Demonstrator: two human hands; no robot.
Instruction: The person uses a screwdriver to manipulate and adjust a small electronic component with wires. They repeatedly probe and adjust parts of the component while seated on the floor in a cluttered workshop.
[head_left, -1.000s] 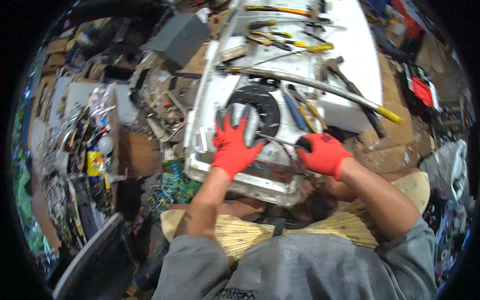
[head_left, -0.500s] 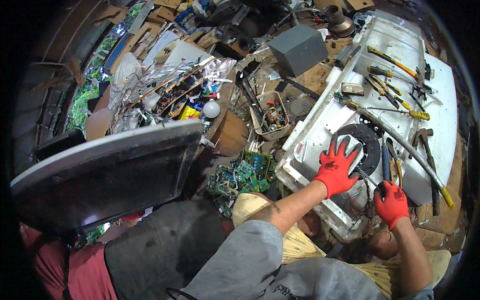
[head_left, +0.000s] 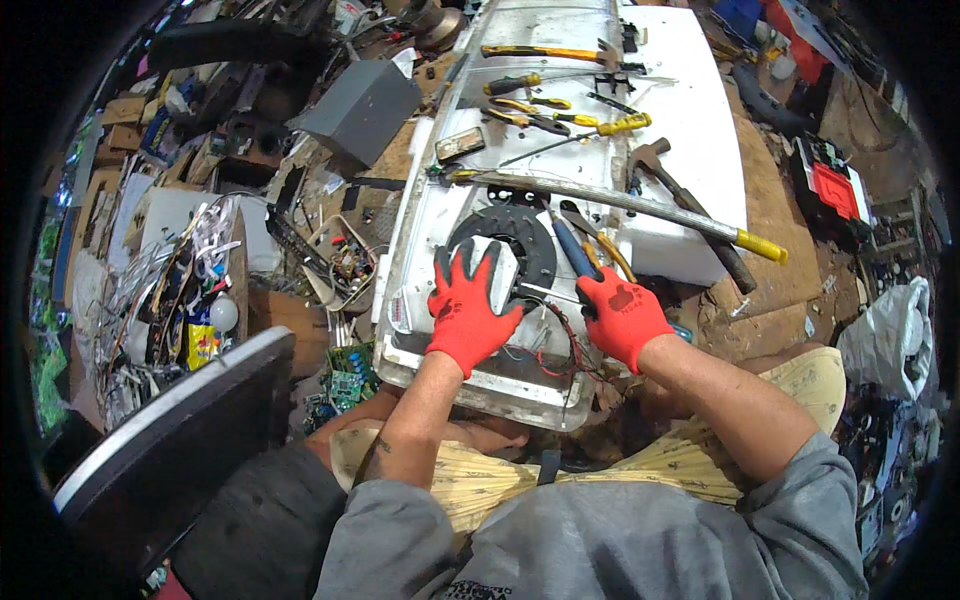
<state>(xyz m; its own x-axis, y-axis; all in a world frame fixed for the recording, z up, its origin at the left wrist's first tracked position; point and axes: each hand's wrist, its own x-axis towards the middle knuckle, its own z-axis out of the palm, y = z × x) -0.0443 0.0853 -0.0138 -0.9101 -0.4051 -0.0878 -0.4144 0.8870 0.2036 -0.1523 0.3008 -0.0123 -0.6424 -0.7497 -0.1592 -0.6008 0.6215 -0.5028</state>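
My left hand (head_left: 468, 310), in a red glove with dark fingertips, lies with fingers spread over a pale part (head_left: 503, 275) beside a black ring-shaped part (head_left: 535, 250). Closed in the red glove of my right hand (head_left: 622, 317) is a tool that looks like a screwdriver (head_left: 545, 292); its handle is hidden. Its thin metal shaft points left, close to the pale part and my left thumb. Thin red and dark wires (head_left: 572, 345) hang just below. All this sits on a large dirty white appliance panel (head_left: 425, 372). Beside my right fingers lies a blue-handled tool (head_left: 572, 248).
Across the panel lies a long metal bar (head_left: 620, 203) with a yellow end. Beyond are a claw hammer (head_left: 700, 210), a yellow-handled hammer (head_left: 540, 51), pliers (head_left: 525, 120) and a yellow screwdriver (head_left: 622, 126). A grey box (head_left: 365, 110) and scrap circuit boards (head_left: 348, 382) lie left.
My view has swung right, so the panel and hands now appear nearer the middle. My left hand stays spread on the pale part, and my right hand keeps its grip on the tool.
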